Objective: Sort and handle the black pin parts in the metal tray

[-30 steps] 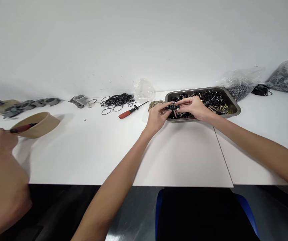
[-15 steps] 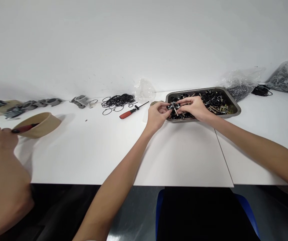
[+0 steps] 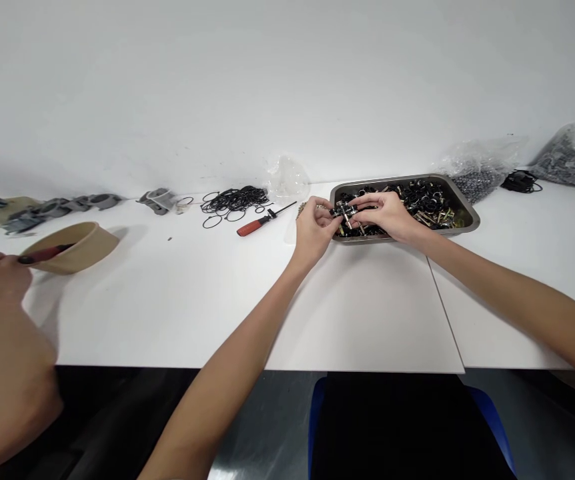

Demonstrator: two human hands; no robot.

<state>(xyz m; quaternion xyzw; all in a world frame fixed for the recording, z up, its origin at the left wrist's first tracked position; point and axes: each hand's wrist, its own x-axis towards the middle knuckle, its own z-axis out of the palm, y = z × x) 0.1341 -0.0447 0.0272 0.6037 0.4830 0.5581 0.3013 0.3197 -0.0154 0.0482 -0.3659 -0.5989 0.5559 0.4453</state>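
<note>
L hand & R hand both pinched on a small black/metal part, just R of frame ctr, fingertips at its ends, prob. so the middle shows. It's above the lower-left end of the tray, prob. so drops land inside. Screwdriver mid-frame nr L hand, prob. for quick reach; black rings just behind.

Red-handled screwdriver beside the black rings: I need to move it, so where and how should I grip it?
Probably by the red handle, across its width, from the near left: it is the thick end and points that way, while the thin shaft slants away rightward and the black rings lie beyond.
</note>
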